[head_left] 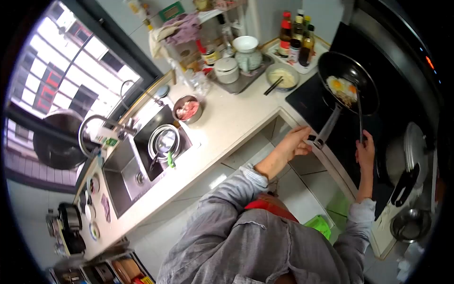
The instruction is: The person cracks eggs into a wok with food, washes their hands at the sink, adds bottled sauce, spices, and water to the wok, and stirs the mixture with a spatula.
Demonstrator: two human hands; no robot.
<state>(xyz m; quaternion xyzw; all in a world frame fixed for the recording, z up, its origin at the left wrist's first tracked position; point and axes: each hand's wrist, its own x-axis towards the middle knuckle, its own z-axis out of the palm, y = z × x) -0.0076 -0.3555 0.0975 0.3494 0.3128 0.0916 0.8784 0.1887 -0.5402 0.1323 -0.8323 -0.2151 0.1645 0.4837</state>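
A dark frying pan (369,75) sits on the black cooktop at the upper right, with fried eggs (341,86) inside it. The fingers of my left hand (294,144) are closed on the end of the pan handle (329,125). A long-handled spatula (361,111) is held in my right hand (365,150), its head down in the pan beside the eggs. My right hand is over the cooktop, right of the pan handle.
Left of the cooktop are a bowl with chopsticks (282,78), sauce bottles (306,45) and a pot of raw meat (187,110). The sink (125,177) holds nested bowls. A lidded pan (410,151) stands at the right, near a metal bowl (410,226).
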